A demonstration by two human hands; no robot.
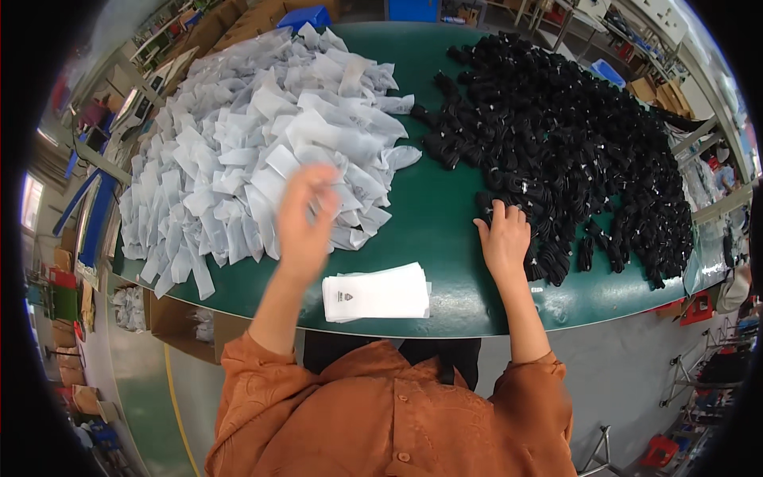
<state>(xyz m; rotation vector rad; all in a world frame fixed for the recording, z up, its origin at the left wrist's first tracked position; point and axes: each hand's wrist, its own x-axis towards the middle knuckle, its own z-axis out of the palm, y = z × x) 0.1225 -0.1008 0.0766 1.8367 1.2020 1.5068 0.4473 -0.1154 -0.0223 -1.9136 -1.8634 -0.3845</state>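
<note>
My left hand (pixel 306 215) is raised over the near side of a big heap of filled, whitish translucent bags (pixel 222 159). Motion smears its fingers, and I cannot make out anything in them. On the other side, my right hand (pixel 506 238) reaches the left edge of a large heap of coiled black cables (pixel 588 151). Its thumb and fingers are apart, with the fingertips at a black cable bundle (pixel 483 200). Between my forearms, a stack of flat white bags (pixel 377 294) with a small dark print lies near the table's front edge.
The green table (pixel 433 215) shows as a strip between the two heaps. Below its left front edge stands a cardboard box (pixel 187 326) with bags inside. A blue bin (pixel 306 17) is beyond the far left edge. Metal frames (pixel 703 139) stand along the right.
</note>
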